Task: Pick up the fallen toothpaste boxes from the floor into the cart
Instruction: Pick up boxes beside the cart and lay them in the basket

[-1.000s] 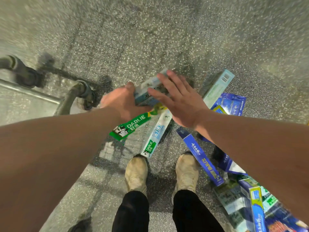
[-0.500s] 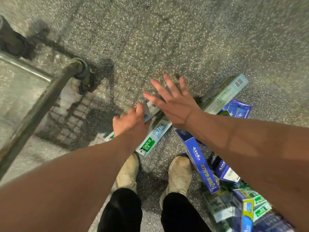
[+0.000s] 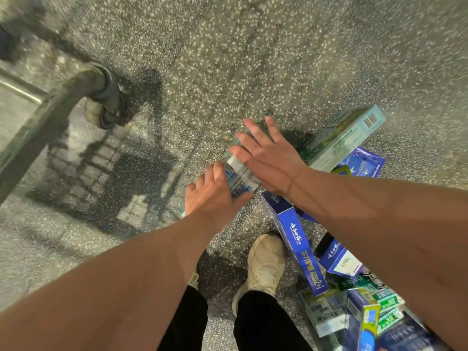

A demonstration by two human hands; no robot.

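Observation:
My left hand (image 3: 215, 198) is closed around a small bundle of white-and-blue toothpaste boxes (image 3: 239, 177), most of which is hidden under the hand and forearm. My right hand (image 3: 268, 158) is open with fingers spread, lying flat over the far end of that bundle. More boxes lie on the speckled floor to the right: a long teal box (image 3: 347, 135), a dark blue box (image 3: 300, 247) beside my right shoe, and a mixed pile (image 3: 367, 315) at the bottom right. The cart's metal frame (image 3: 38, 133) and a wheel (image 3: 110, 105) are at the left.
My two shoes (image 3: 266, 264) stand just below the hands, the left one mostly hidden by my forearm. The cart's grid shadow (image 3: 101, 168) falls on the floor between the frame and my left hand. Another blue box (image 3: 362, 163) lies under the teal one.
The green box and the long white box in my left hand have disappeared under my hand and arm. The view has shifted, bringing the cart frame and wheel closer. My right hand stays spread.

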